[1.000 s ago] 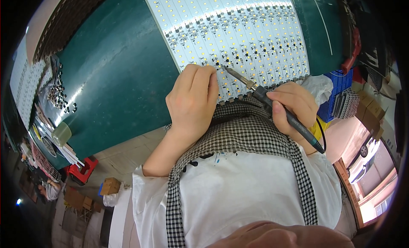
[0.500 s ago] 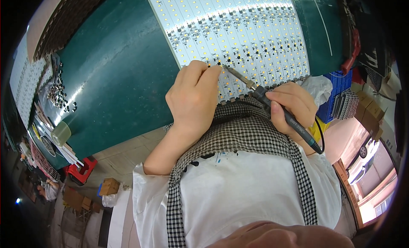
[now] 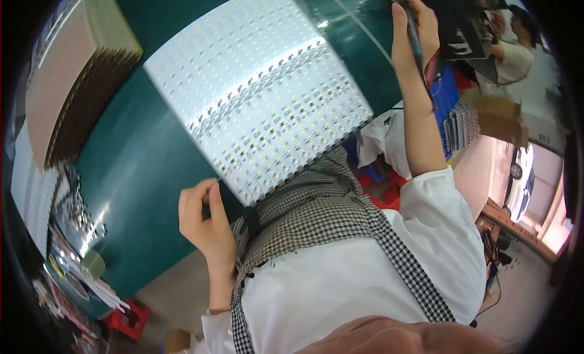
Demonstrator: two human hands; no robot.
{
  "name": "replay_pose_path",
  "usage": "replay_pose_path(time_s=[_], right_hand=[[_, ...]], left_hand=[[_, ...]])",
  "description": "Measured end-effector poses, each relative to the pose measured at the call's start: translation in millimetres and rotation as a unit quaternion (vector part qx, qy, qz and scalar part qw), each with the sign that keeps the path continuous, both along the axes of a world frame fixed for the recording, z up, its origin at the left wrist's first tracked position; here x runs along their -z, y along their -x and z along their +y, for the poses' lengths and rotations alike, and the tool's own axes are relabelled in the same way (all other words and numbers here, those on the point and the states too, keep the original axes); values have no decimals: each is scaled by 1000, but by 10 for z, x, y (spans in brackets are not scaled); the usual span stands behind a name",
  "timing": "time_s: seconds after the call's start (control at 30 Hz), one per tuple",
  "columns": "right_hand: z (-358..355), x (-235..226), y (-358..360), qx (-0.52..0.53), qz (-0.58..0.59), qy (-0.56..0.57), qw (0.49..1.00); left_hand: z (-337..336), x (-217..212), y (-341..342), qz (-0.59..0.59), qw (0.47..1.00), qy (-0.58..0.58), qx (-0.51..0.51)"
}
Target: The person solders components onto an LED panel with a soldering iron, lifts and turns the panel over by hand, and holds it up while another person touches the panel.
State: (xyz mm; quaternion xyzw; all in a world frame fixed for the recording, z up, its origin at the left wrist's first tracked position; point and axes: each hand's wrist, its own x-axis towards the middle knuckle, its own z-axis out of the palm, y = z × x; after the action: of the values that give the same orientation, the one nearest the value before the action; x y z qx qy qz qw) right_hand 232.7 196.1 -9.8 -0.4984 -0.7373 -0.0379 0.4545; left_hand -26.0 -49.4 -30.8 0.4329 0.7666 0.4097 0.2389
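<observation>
A white circuit board panel [image 3: 274,92], covered with rows of small yellow LEDs and dark components, lies at a slant on the green tabletop. My left hand [image 3: 205,214] is beside its lower left edge, thumb and fingers pinched together. Whatever they pinch, if anything, is too small to name. Farther off at the upper right, my right hand [image 3: 420,28] is closed around a soldering iron [image 3: 414,40] with a dark handle. The tip of the iron is lost in the dark clutter there.
At the left stands a tall stack of boards [image 3: 73,80]. Small metal parts [image 3: 82,214] and a greenish cup [image 3: 92,264] lie below it. A blue crate [image 3: 446,92] and white plastic bag [image 3: 383,138] are at the right. Another person [image 3: 514,56] sits at the far right.
My right hand has carried the soldering iron away from the board to the upper right. My left hand has moved off the board to its left side. The whole view has turned.
</observation>
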Motion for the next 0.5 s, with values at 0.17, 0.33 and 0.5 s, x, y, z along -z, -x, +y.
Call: replay_pose_path(time_s=[0.17, 0.33, 0.5], right_hand=[[42, 20, -123, 22, -239, 9, 971], [-1035, -105, 209, -177, 130, 192, 956], [-1565, -159, 389, -320, 33, 253, 912]], left_hand=[[140, -4, 23, 119, 989, -47, 74], [127, 83, -57, 116, 989, -56, 73], [206, 108, -72, 126, 984, -54, 114]])
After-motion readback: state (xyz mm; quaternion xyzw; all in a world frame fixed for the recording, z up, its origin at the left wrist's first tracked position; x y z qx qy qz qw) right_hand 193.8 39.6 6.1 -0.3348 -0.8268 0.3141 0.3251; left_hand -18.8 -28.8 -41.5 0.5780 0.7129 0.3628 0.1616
